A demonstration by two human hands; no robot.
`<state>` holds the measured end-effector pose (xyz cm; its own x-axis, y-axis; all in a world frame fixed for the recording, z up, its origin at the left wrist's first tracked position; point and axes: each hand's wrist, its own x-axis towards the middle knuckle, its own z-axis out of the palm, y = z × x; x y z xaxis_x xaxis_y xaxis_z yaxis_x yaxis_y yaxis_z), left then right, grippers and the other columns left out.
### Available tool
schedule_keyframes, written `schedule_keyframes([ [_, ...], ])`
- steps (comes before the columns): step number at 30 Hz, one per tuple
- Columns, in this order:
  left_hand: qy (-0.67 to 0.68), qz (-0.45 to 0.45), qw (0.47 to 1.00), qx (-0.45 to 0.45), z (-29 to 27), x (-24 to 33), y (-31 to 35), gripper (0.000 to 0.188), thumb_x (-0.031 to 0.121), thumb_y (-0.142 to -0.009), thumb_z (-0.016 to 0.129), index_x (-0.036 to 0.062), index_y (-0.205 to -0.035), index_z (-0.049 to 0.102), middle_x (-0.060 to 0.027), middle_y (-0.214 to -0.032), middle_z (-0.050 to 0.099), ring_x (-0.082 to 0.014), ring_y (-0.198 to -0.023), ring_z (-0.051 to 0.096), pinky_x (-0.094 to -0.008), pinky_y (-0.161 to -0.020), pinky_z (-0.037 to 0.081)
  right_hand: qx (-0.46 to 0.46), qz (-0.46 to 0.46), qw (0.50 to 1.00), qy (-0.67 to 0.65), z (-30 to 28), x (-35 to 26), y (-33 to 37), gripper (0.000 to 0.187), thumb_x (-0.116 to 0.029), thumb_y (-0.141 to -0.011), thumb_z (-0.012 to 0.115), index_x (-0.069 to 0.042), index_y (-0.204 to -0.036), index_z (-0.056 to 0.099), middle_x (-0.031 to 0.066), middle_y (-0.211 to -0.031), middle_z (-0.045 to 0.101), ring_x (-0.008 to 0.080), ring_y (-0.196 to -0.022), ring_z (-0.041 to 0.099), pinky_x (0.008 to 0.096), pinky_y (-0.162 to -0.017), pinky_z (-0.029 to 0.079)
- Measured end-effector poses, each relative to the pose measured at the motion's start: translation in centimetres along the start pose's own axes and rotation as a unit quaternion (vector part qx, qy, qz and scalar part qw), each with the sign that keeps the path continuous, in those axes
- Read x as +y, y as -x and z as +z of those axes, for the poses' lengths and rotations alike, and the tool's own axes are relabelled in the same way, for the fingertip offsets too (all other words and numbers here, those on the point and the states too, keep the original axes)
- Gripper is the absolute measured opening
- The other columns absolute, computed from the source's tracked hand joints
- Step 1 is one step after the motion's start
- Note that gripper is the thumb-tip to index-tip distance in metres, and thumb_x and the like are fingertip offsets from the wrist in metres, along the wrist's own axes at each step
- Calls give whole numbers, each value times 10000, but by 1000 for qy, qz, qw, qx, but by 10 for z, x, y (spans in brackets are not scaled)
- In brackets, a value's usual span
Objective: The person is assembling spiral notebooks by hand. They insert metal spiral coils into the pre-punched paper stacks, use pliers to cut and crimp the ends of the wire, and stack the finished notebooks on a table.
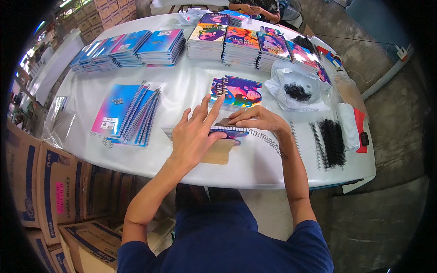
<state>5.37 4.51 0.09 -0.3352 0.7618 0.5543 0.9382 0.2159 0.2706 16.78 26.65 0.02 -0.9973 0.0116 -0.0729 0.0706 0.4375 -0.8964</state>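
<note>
A notebook (236, 133) stands on its edge at the near middle of the table, its spine upward. A dark wire coil (267, 142) runs along the spine and trails off its right end, curving toward my right wrist. My left hand (195, 133) grips the notebook, thumb on the near cover and fingers spread out beyond the spine. At the right part of the spine, my right hand (258, 119) holds the notebook with bent fingers, its fingertips partly hidden. A brown board (216, 152) lies beneath. Just beyond the hands is a colourful printed notebook (241, 91).
Blue-and-pink spiral notebooks (114, 109) lie at left. Notebook stacks (207, 43) line the far side. Loose black coils (332, 143) lie at right, near a plastic bag (296, 86) holding small black pieces. Cartons (59, 191) stand below left. Another person's hands (252, 9) show across the table.
</note>
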Motion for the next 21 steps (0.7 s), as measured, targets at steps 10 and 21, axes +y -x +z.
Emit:
schedule_keyframes([
  [10,-21,-17,1000,5,-7,-8,3,966,370,-649,804,231,-1481,332,-109,-1461,434,-267,-1147,582,-463,-1032,415,2,-96,955,-280,2,20,-2,464,-306,-831,705,88,-1072,672,222,-1124,651,254,-1077,601,355,-948,450],
  [21,-44,-28,999,4,-22,-34,18,997,361,-628,812,197,-1484,330,-78,-1486,410,-296,-1305,456,-502,-1078,339,-86,-37,996,-4,19,-10,-53,517,-346,-878,680,91,-1150,631,208,-1213,626,277,-1115,610,390,-986,459],
])
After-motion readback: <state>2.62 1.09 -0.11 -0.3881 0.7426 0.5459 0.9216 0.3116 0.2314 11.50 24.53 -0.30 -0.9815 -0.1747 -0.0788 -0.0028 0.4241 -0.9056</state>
